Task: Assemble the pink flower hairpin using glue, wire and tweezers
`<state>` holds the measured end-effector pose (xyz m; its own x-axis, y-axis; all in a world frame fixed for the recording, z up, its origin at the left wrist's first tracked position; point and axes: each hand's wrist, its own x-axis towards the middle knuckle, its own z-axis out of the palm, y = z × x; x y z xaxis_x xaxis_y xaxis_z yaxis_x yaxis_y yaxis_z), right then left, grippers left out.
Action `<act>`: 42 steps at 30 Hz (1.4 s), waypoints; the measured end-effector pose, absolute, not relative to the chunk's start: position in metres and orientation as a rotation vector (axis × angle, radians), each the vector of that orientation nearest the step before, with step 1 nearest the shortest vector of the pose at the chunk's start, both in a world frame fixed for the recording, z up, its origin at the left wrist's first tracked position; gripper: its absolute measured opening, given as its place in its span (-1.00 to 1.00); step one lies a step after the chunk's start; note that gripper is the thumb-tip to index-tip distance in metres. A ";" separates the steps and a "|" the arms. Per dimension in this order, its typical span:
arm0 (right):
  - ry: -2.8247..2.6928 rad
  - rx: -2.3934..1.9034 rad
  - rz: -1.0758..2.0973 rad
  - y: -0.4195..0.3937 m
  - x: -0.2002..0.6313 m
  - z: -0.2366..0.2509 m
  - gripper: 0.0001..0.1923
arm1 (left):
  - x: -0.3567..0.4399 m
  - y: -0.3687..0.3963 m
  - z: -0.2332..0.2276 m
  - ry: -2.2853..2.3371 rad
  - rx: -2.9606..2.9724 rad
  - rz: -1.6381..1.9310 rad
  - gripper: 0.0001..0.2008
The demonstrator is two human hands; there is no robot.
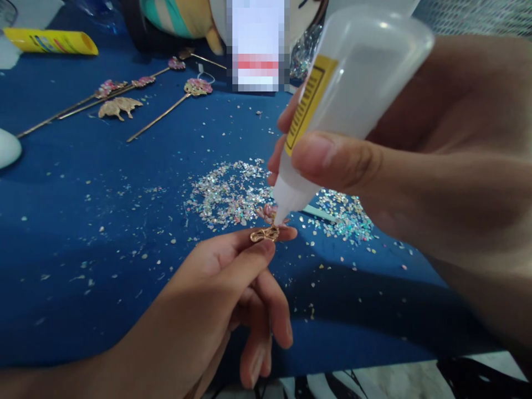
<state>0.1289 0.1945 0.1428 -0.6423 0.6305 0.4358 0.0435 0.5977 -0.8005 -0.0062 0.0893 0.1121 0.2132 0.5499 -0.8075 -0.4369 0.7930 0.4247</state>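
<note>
While the right hand (415, 166) grips a clear squeeze bottle (353, 83) tilted nozzle-down, its white tip touches a small gold charm (265, 234) pinched between thumb and forefinger of the left hand (224, 293). Both are held just above a blue surface (83, 221). Behind the charm lies a heap of shiny flakes (233, 194), with loose ones scattered around. Farther back, well apart, lie several gold hairpins (166, 111) with pink heads, a gold leaf-shaped piece (119, 106) and a yellow tube (50, 41).
</note>
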 end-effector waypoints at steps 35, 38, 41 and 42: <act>-2.132 -1.009 1.056 0.202 0.115 0.163 -0.46 | -0.003 0.082 0.107 1.088 0.003 0.786 -0.73; -2.115 -0.981 1.044 0.199 0.115 0.160 -0.46 | -0.003 0.083 0.108 1.077 0.007 0.789 -0.72; -2.131 -0.881 0.993 0.195 0.123 0.154 -0.43 | -0.003 0.085 0.107 1.061 0.011 0.790 -0.70; -2.136 -0.802 0.966 0.193 0.126 0.152 -0.41 | -0.004 0.085 0.106 1.058 0.008 0.792 -0.69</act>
<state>0.1260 0.1929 0.1521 -0.6007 0.7389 0.3052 0.2587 0.5409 -0.8003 -0.0040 0.0848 0.1065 0.2469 0.5847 -0.7727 -0.5771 0.7293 0.3675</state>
